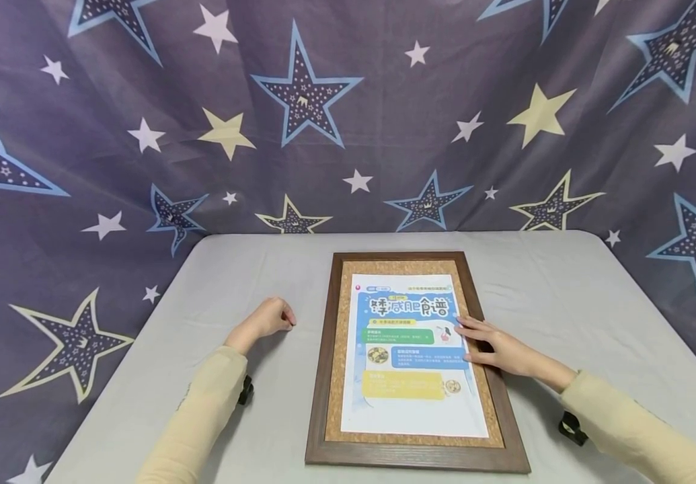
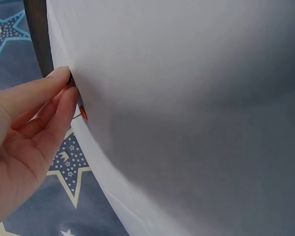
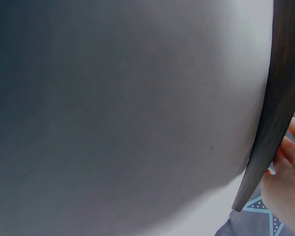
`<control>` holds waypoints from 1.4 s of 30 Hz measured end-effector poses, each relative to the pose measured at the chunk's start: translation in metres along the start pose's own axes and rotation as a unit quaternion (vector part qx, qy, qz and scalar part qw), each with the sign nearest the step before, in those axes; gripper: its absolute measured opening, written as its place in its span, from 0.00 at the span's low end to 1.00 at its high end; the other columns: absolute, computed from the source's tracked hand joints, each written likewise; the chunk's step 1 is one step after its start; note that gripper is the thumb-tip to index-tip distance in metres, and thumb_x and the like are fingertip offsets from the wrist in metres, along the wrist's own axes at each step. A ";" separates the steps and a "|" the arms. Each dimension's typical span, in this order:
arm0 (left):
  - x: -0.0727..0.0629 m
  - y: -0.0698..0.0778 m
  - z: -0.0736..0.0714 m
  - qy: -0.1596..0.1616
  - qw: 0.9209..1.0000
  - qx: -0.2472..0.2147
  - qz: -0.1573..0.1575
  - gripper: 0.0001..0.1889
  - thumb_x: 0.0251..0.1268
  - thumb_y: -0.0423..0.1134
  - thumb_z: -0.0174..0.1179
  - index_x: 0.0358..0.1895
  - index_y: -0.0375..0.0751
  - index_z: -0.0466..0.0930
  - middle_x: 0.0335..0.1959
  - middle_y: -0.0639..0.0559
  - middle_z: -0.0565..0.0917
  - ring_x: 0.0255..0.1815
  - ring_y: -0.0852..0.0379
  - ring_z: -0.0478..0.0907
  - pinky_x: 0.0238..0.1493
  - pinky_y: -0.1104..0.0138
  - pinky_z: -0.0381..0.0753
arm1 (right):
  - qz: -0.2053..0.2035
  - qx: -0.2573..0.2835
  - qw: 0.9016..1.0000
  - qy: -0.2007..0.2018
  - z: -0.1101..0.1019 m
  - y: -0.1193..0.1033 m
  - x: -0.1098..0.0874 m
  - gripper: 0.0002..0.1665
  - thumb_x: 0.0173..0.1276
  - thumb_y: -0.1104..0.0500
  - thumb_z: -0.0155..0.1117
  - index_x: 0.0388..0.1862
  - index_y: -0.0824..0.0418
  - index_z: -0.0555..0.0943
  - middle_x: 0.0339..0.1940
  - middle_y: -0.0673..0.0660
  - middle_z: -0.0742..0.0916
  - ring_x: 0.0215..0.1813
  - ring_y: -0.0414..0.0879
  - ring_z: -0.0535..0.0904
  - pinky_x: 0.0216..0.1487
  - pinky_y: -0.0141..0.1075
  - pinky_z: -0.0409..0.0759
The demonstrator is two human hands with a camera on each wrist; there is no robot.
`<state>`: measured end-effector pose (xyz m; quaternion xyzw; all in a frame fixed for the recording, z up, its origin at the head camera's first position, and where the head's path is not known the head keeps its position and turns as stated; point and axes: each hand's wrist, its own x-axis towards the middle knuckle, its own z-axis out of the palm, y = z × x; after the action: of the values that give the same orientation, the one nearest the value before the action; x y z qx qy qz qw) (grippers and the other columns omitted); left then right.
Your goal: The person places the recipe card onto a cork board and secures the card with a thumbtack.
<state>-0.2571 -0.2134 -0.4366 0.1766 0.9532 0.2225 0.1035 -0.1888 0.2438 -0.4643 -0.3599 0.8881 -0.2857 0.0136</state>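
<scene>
A brown-framed cork board [image 1: 333,349] lies on the grey cloth. On its cork sits a printed poster [image 1: 415,420] with a blue heading and green, blue and yellow blocks. My right hand [image 1: 501,349] spreads over the board's right side, fingers nearly straight, with fingertips on the poster's right edge. Left of the board, my left hand [image 1: 263,321] rests low at the cloth, thumb and fingertips close together. Beside those fingertips, the left wrist view shows a small orange-headed pin [image 2: 83,113] with a thin metal point. Whether the fingers pinch it is hard to tell.
The grey cloth-covered table [image 1: 263,417] extends around the board on all sides. A dark purple curtain [image 1: 378,121] with stars hangs behind the table and along both sides. Dark cameras are strapped under both wrists.
</scene>
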 end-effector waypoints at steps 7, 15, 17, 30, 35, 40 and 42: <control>-0.002 0.008 -0.002 0.007 0.999 -0.047 -0.006 0.03 0.50 0.26 0.60 0.24 0.35 0.81 0.21 0.51 0.80 0.21 0.59 0.75 0.24 0.71 0.74 | -0.003 -0.003 1.000 -0.002 -0.001 -0.001 0.001 0.33 0.59 0.54 0.61 0.58 0.72 0.67 0.62 0.70 0.65 0.62 0.68 0.56 0.55 0.58 0.57; -0.002 0.026 0.000 0.001 0.995 -0.101 0.020 0.03 0.52 0.24 0.57 0.28 0.31 0.81 0.24 0.47 0.82 0.23 0.55 0.77 0.24 0.70 0.77 | -0.001 -0.002 1.000 -0.001 -0.002 -0.001 0.001 0.33 0.58 0.55 0.61 0.58 0.72 0.67 0.62 0.70 0.65 0.62 0.68 0.56 0.56 0.58 0.55; -0.002 0.030 0.001 -0.003 0.993 -0.112 0.027 0.04 0.52 0.23 0.56 0.29 0.30 0.81 0.24 0.46 0.82 0.23 0.54 0.78 0.25 0.68 0.78 | -0.002 0.001 1.000 -0.002 -0.002 -0.001 0.001 0.33 0.58 0.55 0.61 0.58 0.72 0.67 0.62 0.70 0.65 0.62 0.68 0.56 0.56 0.58 0.54; -0.003 0.062 0.007 -0.028 0.990 -0.128 0.051 0.05 0.52 0.25 0.57 0.30 0.32 0.81 0.28 0.46 0.83 0.26 0.53 0.79 0.27 0.70 0.77 | 0.004 0.000 1.000 -0.007 -0.003 0.000 0.001 0.33 0.58 0.55 0.61 0.58 0.72 0.67 0.62 0.70 0.65 0.62 0.67 0.56 0.57 0.58 0.54; -0.002 0.073 0.012 -0.038 0.988 -0.136 0.068 0.03 0.53 0.26 0.58 0.29 0.32 0.81 0.26 0.47 0.82 0.24 0.57 0.78 0.27 0.69 0.78 | 0.004 0.000 1.000 -0.008 -0.003 -0.001 0.001 0.33 0.58 0.55 0.61 0.58 0.72 0.67 0.62 0.70 0.65 0.62 0.67 0.56 0.57 0.58 0.54; -0.001 0.083 0.018 -0.056 0.983 -0.154 0.087 0.02 0.53 0.27 0.59 0.29 0.32 0.81 0.24 0.48 0.82 0.22 0.57 0.77 0.25 0.69 0.78 | 0.003 -0.002 1.000 -0.011 -0.002 -0.001 0.001 0.33 0.59 0.55 0.61 0.58 0.73 0.67 0.63 0.70 0.65 0.62 0.68 0.56 0.56 0.58 0.56; -0.001 0.087 0.021 -0.063 0.981 -0.159 0.090 0.02 0.52 0.27 0.59 0.28 0.32 0.81 0.24 0.47 0.82 0.21 0.56 0.77 0.24 0.68 0.77 | 0.003 -0.001 1.000 -0.011 -0.002 -0.001 0.001 0.33 0.59 0.54 0.60 0.58 0.72 0.67 0.63 0.70 0.65 0.62 0.68 0.55 0.56 0.58 0.56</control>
<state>-0.2250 -0.1326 -0.4145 0.2566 0.8773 0.3686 0.1696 -0.1893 0.2436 -0.4623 -0.3604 0.8892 -0.2808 0.0237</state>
